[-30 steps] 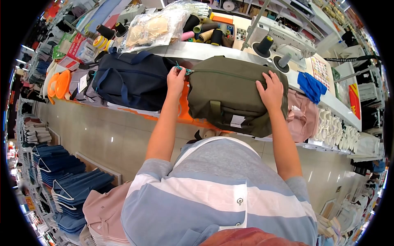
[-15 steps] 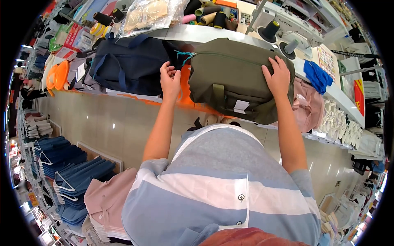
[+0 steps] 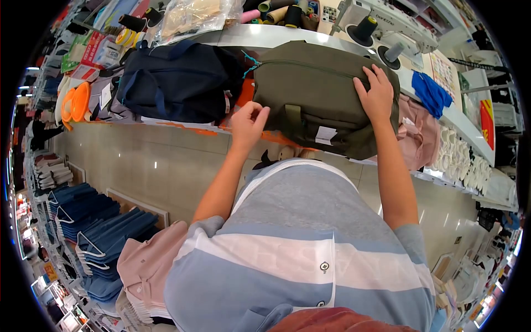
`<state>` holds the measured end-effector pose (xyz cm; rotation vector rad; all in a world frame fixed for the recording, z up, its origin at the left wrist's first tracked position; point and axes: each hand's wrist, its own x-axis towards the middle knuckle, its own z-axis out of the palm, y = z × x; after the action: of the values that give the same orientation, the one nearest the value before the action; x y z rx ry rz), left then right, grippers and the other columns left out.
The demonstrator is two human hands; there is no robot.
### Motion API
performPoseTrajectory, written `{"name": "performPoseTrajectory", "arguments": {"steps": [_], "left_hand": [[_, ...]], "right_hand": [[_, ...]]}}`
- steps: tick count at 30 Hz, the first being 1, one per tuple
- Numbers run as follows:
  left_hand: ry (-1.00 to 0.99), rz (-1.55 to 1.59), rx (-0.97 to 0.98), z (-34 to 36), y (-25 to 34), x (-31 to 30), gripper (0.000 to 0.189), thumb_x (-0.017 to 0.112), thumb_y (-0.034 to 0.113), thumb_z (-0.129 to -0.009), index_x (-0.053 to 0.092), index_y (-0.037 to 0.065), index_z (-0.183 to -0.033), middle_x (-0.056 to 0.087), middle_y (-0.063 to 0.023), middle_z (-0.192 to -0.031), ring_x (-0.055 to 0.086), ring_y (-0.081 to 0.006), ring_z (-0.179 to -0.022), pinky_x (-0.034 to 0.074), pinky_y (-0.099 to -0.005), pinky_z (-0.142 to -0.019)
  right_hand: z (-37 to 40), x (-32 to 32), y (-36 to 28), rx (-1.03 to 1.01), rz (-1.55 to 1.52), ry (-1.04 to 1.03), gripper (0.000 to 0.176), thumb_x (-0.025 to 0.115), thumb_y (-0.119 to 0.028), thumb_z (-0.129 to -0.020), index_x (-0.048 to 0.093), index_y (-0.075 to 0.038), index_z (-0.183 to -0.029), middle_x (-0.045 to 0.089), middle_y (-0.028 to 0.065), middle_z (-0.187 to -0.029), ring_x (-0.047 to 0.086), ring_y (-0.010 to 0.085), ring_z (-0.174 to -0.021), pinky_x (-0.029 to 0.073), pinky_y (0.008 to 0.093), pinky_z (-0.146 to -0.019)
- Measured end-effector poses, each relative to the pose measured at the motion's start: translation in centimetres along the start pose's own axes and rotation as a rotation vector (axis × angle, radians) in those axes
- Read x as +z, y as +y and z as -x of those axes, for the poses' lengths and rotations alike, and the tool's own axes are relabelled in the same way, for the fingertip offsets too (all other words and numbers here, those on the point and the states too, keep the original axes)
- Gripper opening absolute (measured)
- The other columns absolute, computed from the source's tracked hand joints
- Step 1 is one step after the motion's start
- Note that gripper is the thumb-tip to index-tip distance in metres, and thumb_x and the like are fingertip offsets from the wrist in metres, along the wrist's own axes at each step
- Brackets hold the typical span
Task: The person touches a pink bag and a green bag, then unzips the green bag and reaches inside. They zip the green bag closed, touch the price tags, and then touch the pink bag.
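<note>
A stuffed olive-green duffel bag (image 3: 321, 83) lies on the counter in front of me, with a white tag (image 3: 325, 135) and a short strap (image 3: 293, 117) on its near side. My right hand (image 3: 377, 97) rests on its top near the right end, fingers spread and open. At its lower left edge is my left hand (image 3: 249, 124), fingers curled in toward the thumb; anything between them is too small to make out. Teal cord (image 3: 251, 65) hangs from the zip's left end. Beside it sits a dark navy bag (image 3: 180, 83) with handles.
A sewing machine (image 3: 381, 22) and thread cones (image 3: 362, 30) stand behind the bag. Blue cloth (image 3: 430, 93) and a pink bag (image 3: 417, 133) are to the right. Orange items (image 3: 77, 102) lie at far left. Hanging jeans (image 3: 119, 238) and pink shirts (image 3: 152, 260) are lower left.
My left hand has moved right and toward me, from beside the navy bag to the olive bag's lower left edge, its fingers curling. My right hand stays on the bag.
</note>
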<state>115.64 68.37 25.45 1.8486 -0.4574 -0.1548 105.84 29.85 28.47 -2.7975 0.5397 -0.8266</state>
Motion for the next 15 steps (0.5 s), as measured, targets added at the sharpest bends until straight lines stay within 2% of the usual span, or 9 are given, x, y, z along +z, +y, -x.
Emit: {"name": "performPoseTrajectory", "arguments": {"steps": [2,3,6,9,10,13,15], "left_hand": [[-0.157,-0.065,0.074,0.0,1.1,0.3,0.019,0.081,0.017,-0.098,0.074,-0.001,-0.100,0.072,-0.0043,-0.078,0.064,-0.0127,-0.068,0.053,-0.0318,-0.065],[-0.310,-0.031,-0.013,0.0,0.8,0.7,0.025,0.082,0.022,-0.098,0.076,-0.001,-0.106,0.076,-0.0066,-0.084,0.068,-0.0131,-0.072,0.054,-0.0317,-0.067],[-0.412,0.170,-0.088,0.6,1.6,2.4,0.026,0.080,0.021,-0.101,0.075,-0.003,-0.109,0.077,-0.0078,-0.092,0.069,-0.0123,-0.081,0.057,-0.0316,-0.073],[-0.634,0.234,-0.208,-0.4,1.9,2.9,0.025,0.079,0.018,-0.102,0.074,-0.004,-0.113,0.076,-0.0050,-0.097,0.068,-0.0101,-0.088,0.058,-0.0308,-0.079],[-0.737,0.335,-0.193,-0.9,2.3,2.9,0.025,0.076,0.014,-0.104,0.073,-0.004,-0.121,0.075,-0.0023,-0.104,0.066,-0.0088,-0.095,0.057,-0.0297,-0.086],[-0.856,0.519,-0.173,-2.8,4.4,2.9,0.030,0.069,0.006,-0.107,0.070,-0.003,-0.135,0.076,-0.0026,-0.124,0.068,-0.0104,-0.112,0.056,-0.0321,-0.101],[-0.837,0.543,-0.107,-4.3,6.8,2.2,0.039,0.068,0.003,-0.107,0.064,-0.003,-0.145,0.072,-0.0036,-0.137,0.066,-0.0132,-0.124,0.052,-0.0325,-0.110]], "right_hand": [[-0.1,-0.2,-0.4,0.011,0.014,-0.003,0.050,0.077,-0.045,-0.098,0.075,-0.014,-0.137,0.064,0.0123,-0.154,0.055,0.0338,-0.146,0.040,0.0532,-0.120],[-0.1,-0.1,-0.3,0.011,0.015,-0.005,0.050,0.077,-0.045,-0.097,0.075,-0.014,-0.137,0.064,0.0123,-0.154,0.055,0.0338,-0.146,0.040,0.0533,-0.120],[-0.3,0.0,-0.2,0.005,0.023,-0.004,0.050,0.077,-0.045,-0.097,0.075,-0.014,-0.137,0.064,0.0124,-0.154,0.055,0.0337,-0.146,0.041,0.0533,-0.120],[-0.2,0.0,-0.1,0.004,0.026,-0.004,0.050,0.077,-0.045,-0.097,0.075,-0.014,-0.137,0.064,0.0124,-0.154,0.055,0.0337,-0.146,0.041,0.0532,-0.120],[-0.2,0.0,0.0,0.000,0.021,-0.003,0.050,0.077,-0.045,-0.097,0.075,-0.014,-0.137,0.064,0.0124,-0.154,0.055,0.0338,-0.146,0.041,0.0531,-0.120],[-0.2,0.2,0.1,-0.010,0.022,0.004,0.051,0.077,-0.046,-0.097,0.075,-0.014,-0.136,0.064,0.0125,-0.154,0.055,0.0339,-0.146,0.041,0.0528,-0.119],[-0.2,0.2,0.2,-0.013,0.025,0.009,0.051,0.077,-0.045,-0.097,0.075,-0.014,-0.136,0.065,0.0126,-0.153,0.055,0.0341,-0.146,0.041,0.0525,-0.119]]}}
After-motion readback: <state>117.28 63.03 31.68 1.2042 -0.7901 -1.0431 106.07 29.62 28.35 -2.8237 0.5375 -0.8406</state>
